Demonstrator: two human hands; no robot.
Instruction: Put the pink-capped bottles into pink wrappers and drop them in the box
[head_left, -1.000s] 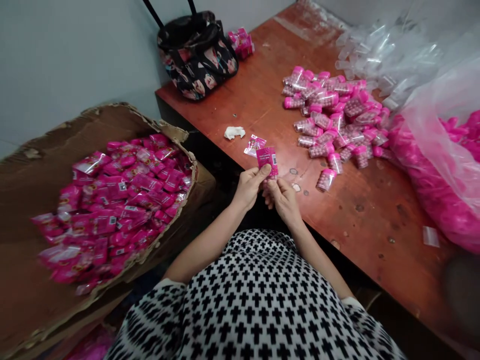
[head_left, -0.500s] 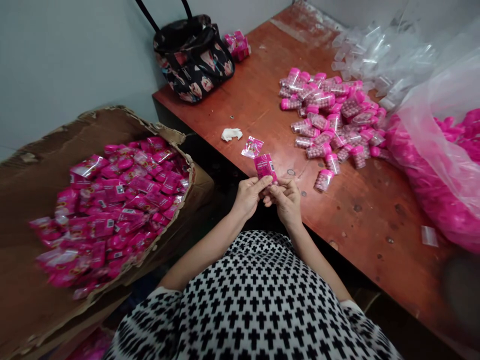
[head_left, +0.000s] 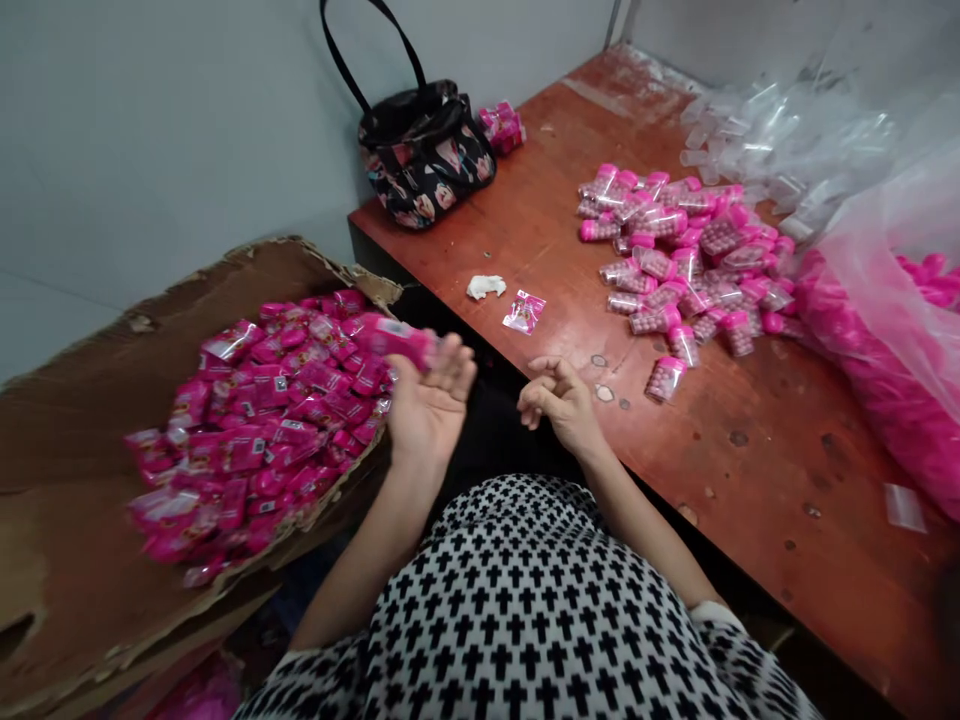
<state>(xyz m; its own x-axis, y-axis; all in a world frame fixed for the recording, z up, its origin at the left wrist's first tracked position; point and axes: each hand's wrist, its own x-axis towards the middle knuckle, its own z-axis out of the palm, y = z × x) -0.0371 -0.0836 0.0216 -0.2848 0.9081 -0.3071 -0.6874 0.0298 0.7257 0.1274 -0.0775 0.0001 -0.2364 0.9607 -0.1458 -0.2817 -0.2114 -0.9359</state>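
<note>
Here the left hand (head_left: 429, 405), fingers spread, barely touches a blurred pink packet (head_left: 397, 338) lying lengthwise toward nine o'clock (over the cardboard box (head_left: 90, 400)); the right hand (head_left: 561, 402) curls empty.

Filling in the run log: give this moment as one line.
left hand: open, blurred pink packet at fingertips, over cardboard box | right hand: loosely curled, empty | wooden table: capsule pile

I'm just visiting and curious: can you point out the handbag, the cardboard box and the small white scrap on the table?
Handbag (head_left: 431, 160), head view, on its flowered side.
Cardboard box (head_left: 225, 270), head view, on its torn back flap.
White scrap (head_left: 486, 287), head view, on its middle.
</note>
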